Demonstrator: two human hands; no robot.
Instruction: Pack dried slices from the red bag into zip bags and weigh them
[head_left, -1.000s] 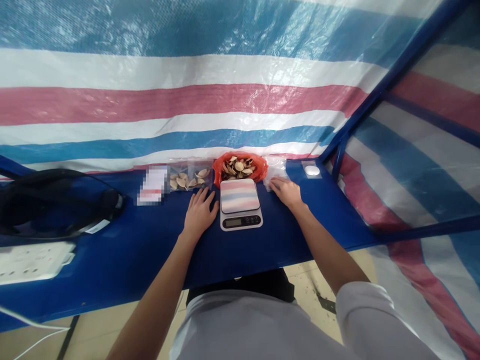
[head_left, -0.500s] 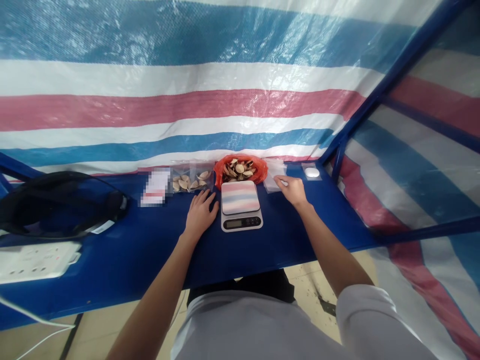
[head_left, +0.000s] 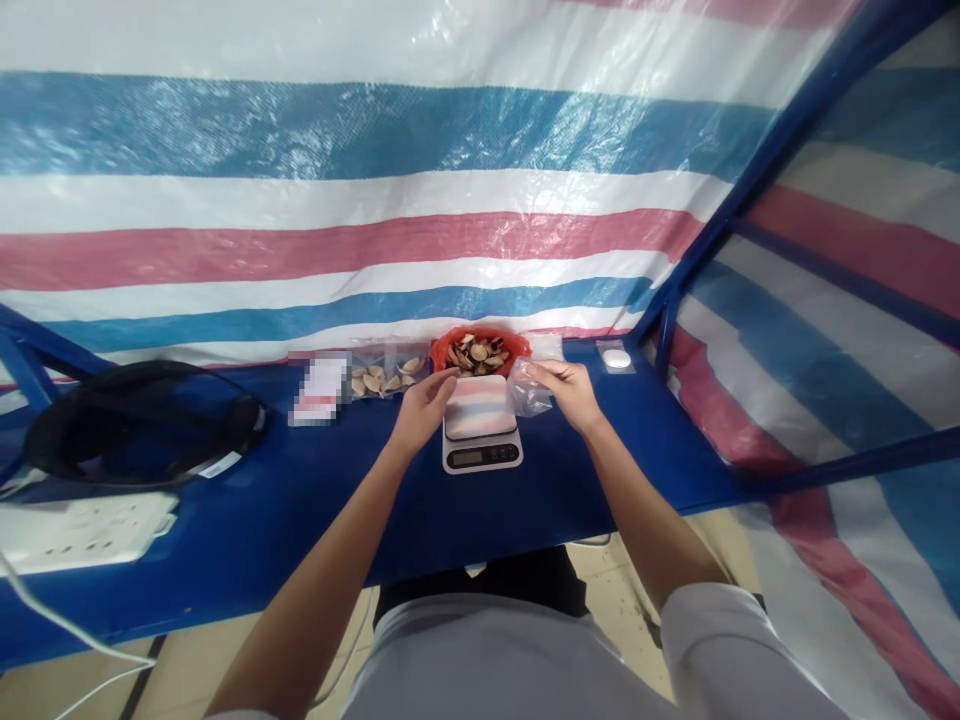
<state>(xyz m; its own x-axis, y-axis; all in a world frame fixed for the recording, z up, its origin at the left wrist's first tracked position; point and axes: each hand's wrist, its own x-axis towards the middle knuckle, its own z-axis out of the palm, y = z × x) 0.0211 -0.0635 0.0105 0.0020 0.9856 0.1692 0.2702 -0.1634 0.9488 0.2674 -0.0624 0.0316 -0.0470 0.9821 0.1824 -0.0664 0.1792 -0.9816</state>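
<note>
My right hand (head_left: 568,388) pinches a clear plastic bag (head_left: 531,396), which hangs just off the right edge of the scale's platform. My left hand (head_left: 424,408) is raised at the left edge of the platform, fingers stretched forward and holding nothing. Between the hands sits a white kitchen scale (head_left: 481,453) with a dark display strip; striped colours reflect on its platform. Behind it, a red plastic bag (head_left: 440,352) stands open, full of curved tan and brown pieces (head_left: 480,352) that look like dried shells or slices. More clear bags (head_left: 546,347) lie behind my right hand.
Clear bags of similar pieces (head_left: 384,378) lie left of the scale, beside a blurred-out card (head_left: 321,388). Farther left are a black headset (head_left: 142,420) and a white power strip (head_left: 90,530) with a cable. A small white round object (head_left: 617,359) lies at right on the blue table (head_left: 300,530).
My right hand has lifted a clear bag off the pile and brought it left to the scale. My left hand has risen from the table and moved right and forward.
</note>
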